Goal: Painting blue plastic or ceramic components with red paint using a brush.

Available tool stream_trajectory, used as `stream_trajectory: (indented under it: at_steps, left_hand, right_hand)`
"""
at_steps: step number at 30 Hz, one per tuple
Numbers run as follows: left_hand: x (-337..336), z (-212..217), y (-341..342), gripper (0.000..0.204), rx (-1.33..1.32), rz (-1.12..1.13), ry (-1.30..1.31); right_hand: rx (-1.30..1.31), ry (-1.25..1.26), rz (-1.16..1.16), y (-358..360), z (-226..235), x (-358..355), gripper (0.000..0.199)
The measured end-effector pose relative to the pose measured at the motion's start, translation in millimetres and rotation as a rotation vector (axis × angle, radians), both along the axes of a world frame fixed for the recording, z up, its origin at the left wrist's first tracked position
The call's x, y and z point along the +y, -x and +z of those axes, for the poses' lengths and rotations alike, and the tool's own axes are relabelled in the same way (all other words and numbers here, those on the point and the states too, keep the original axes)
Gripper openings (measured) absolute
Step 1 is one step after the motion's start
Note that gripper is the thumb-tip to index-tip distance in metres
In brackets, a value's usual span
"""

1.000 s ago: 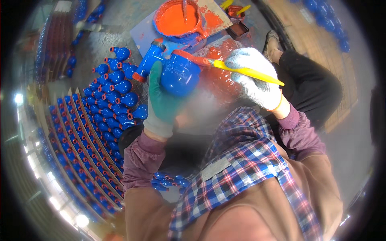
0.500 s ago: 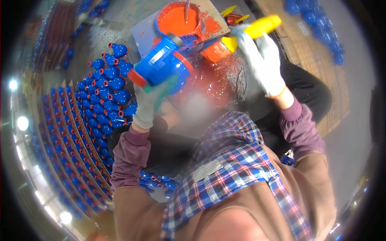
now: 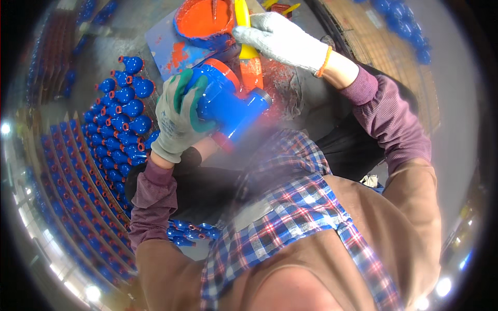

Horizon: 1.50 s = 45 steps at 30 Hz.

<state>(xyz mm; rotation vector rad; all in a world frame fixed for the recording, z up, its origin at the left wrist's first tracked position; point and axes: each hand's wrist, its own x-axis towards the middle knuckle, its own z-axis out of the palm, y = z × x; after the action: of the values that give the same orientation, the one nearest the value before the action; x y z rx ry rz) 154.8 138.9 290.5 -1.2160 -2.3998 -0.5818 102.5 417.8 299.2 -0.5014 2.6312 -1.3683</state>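
My left hand (image 3: 175, 120), in a grey and green glove, is closed around a blue T-shaped pipe fitting (image 3: 228, 106). The fitting is tilted, with a wide red-orange rim at the top, a bare threaded end on the right and a blurred red end below. In a white glove, my right hand (image 3: 290, 42) pinches a yellow-handled paintbrush (image 3: 251, 73), its orange-coated bristles pointing down. They are beside the fitting's red rim; whether they touch it I cannot tell. Just beyond stands a bucket (image 3: 206, 42) of orange paint with a stick in it.
The bucket stands on a paint-smeared board (image 3: 162, 45). Many blue fittings with red ends (image 3: 124, 96) crowd the floor at left, and curved rows (image 3: 78, 192) run farther left. More blue parts (image 3: 402, 23) lie at the far right. Yellow-handled tools (image 3: 291, 8) lie behind my right hand.
The fitting has turned in my left hand, its threaded end swinging from the top to the right. My right hand has brought the brush leftward to the fitting, handle now upright.
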Motion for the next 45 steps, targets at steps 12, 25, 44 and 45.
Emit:
stream_trajectory:
  at_steps: [12, 25, 44, 45]
  left_hand:
    - [3, -2, -1, 0.085, -0.077, 0.096, 0.014]
    - [22, -26, -9, 0.08, -0.325, 0.275, -0.236]
    - [46, 1, -14, 0.052, -2.188, 0.141, -1.329]
    - [45, -3, -13, 0.063, -2.224, 0.185, -1.391]
  right_hand:
    - [0.425, 0.216, -0.128, -49, 24, 16, 0.036]
    - [0.531, 0.219, -0.475, -105, 12, -4, 0.02]
    - [0.593, 0.404, -0.322, -95, -25, -19, 0.027]
    - [0.614, 0.368, -0.297, -95, -26, -18, 0.027]
